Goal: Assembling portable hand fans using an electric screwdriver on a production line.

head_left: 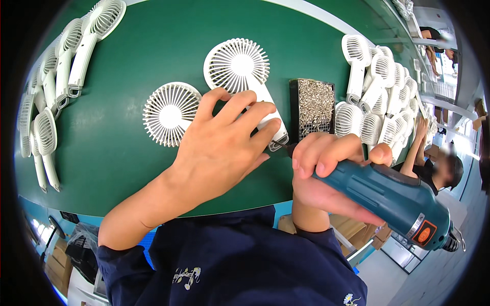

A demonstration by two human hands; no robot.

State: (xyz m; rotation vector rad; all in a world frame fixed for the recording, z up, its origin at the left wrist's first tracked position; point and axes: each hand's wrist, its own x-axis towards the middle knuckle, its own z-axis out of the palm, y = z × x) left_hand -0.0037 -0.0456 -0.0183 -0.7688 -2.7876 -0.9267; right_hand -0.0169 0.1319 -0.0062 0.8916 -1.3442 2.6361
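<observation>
A white handheld fan lies on the green table with its handle slanting toward me. My left hand bends its fingers over that handle, gripping it near the lower end. In my right hand is a teal electric screwdriver, its dark tip at the end of the handle. Whether the bit sits in a screw is too small to tell. A second white fan lies to the left, its handle mostly hidden under my left hand.
A black tray of small screws stands right of the held fan. Many white fans pile up at the right, and several more fans line the left edge. Beyond the right side another person reaches toward the pile.
</observation>
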